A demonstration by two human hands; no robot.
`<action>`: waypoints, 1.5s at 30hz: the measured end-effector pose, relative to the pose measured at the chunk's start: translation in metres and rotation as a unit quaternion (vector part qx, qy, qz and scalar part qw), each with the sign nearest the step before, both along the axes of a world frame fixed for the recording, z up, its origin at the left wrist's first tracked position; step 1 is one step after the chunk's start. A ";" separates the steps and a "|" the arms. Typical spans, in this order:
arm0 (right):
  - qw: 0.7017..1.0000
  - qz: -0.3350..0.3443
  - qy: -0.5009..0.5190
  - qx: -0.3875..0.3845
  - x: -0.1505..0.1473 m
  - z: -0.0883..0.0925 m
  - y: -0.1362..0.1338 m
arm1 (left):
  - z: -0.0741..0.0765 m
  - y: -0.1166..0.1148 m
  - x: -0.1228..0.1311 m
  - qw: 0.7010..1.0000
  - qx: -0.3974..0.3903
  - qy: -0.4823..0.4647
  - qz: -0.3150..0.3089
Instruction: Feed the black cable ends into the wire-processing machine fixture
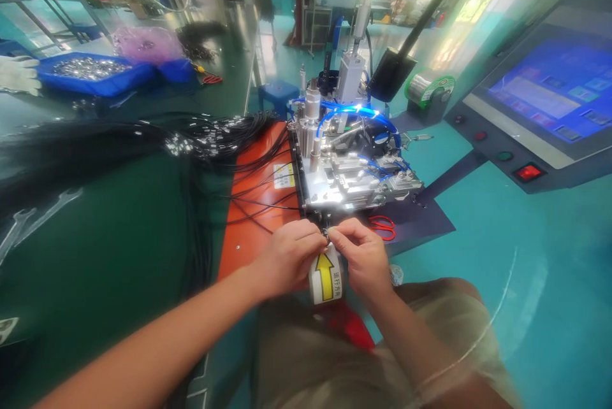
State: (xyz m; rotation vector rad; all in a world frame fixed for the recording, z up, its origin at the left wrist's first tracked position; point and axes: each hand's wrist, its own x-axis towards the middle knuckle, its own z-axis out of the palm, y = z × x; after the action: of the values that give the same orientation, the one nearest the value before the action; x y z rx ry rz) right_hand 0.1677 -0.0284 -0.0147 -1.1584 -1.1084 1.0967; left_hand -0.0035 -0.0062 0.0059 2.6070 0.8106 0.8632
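My left hand (pixel 287 256) and my right hand (pixel 361 256) meet just in front of a small metal machine (pixel 354 173) with blue air hoses. Both pinch a small dark ring-like part (pixel 326 236) between their fingertips; what it is I cannot make out. Thin black wires (pixel 258 202) run from the machine's left side across an orange panel (pixel 253 205) toward my hands. Below my fingers sits a white label with a yellow arrow (pixel 326 276). A large bundle of black cables (pixel 143 141) with metal ends lies to the left on the green bench.
Red-handled scissors (pixel 382 225) lie right of my hands. A blue tray of metal parts (pixel 90 71) stands far left, wrenches (pixel 33 218) on the green mat. A control console with a blue screen (pixel 559 87) and a red button (pixel 528 172) stands right. A solder spool (pixel 430 87) sits behind.
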 end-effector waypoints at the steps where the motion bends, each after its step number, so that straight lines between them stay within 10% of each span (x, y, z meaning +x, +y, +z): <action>1: 1.000 -0.004 0.008 0.002 0.000 -0.002 0.000 | 0.000 0.000 0.000 1.000 0.001 0.003 0.000; 16: 0.997 0.010 0.043 -0.064 0.007 0.004 -0.005 | 0.000 -0.001 -0.001 0.998 0.016 0.044 0.033; 32: 0.937 0.191 -0.288 -0.043 0.044 0.047 0.012 | -0.005 0.002 -0.005 0.993 0.025 0.103 0.050; 45: 0.945 0.157 -0.286 0.018 0.034 0.020 0.017 | -0.004 0.001 -0.003 0.996 0.023 0.037 0.084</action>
State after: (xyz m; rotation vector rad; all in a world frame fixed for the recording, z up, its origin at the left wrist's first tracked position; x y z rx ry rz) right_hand 0.2020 -0.0112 0.0055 -1.3424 -1.8071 0.9909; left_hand -0.0066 -0.0056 0.0024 2.6550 1.0547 0.8426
